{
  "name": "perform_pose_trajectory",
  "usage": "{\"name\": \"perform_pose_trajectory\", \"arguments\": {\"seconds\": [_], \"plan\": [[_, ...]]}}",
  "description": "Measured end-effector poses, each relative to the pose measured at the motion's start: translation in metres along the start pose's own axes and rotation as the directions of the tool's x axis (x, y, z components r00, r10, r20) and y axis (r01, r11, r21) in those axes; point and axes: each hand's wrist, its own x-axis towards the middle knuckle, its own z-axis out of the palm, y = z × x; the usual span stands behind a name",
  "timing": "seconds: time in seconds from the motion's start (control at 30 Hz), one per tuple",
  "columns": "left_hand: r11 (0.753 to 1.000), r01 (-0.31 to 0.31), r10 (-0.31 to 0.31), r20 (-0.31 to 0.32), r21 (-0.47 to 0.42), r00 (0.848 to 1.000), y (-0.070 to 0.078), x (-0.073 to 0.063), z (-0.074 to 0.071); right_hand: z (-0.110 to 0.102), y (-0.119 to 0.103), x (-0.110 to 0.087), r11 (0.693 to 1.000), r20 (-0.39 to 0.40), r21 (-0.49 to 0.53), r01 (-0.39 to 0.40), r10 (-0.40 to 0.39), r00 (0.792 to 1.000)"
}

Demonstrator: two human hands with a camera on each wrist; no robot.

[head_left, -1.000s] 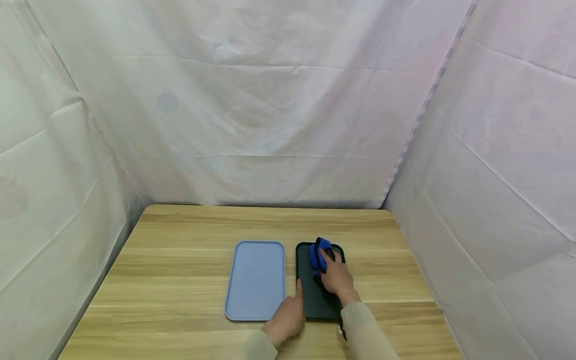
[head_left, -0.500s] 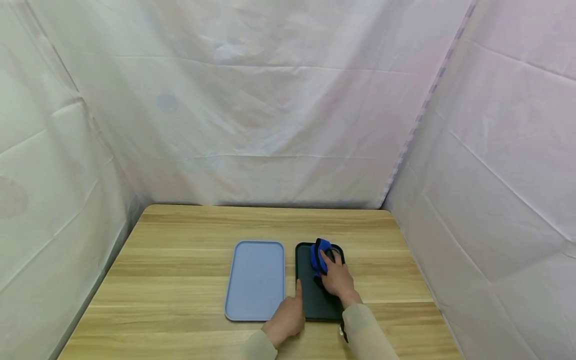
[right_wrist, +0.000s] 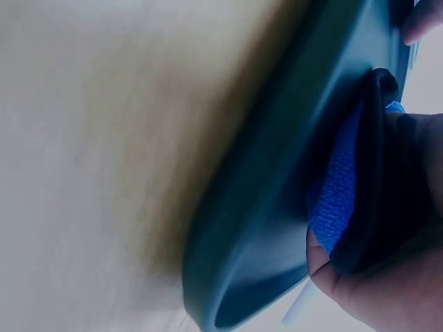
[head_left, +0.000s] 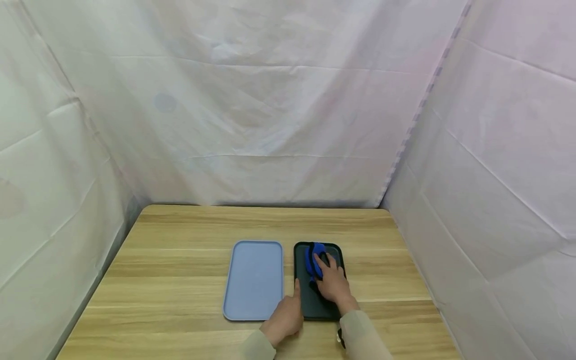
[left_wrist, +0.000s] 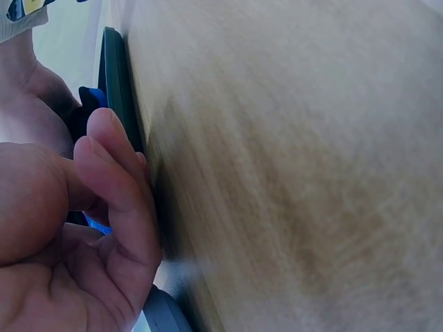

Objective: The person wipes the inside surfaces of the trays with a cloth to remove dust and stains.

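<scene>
A dark green tray (head_left: 315, 311) lies on the table. On its far half is a blue towelling-like piece with black bands (head_left: 318, 248). My right hand (head_left: 334, 283) grips this piece against the tray, fingers spread over its top. In the right wrist view the fuzzy blue cloth (right_wrist: 336, 190) shows beside a black band, the thumb curled round its edge. My left hand (head_left: 286, 314) lays a straight index finger along the tray's left rim. The left wrist view shows its other fingers (left_wrist: 128, 207) bent, with nothing in them.
A light blue tray (head_left: 254, 282) lies just left of the green one, its near right corner beside my left hand. Both rest on a wooden table (head_left: 171, 280). White sheets (head_left: 270, 110) hang behind and on both sides.
My right hand and the blue piece have slid slightly nearer and to the left on the green tray. My left hand holds its place at the rim.
</scene>
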Motion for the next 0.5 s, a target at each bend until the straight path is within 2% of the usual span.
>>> {"name": "perform_pose_trajectory", "arguments": {"seconds": [0.5], "plan": [[1.0,0.002,-0.002,-0.004,0.02,1.0,0.0,-0.001,-0.002,0.017,-0.011,-0.014,1.0,-0.023,-0.003,-0.003,0.003,1.0]]}}
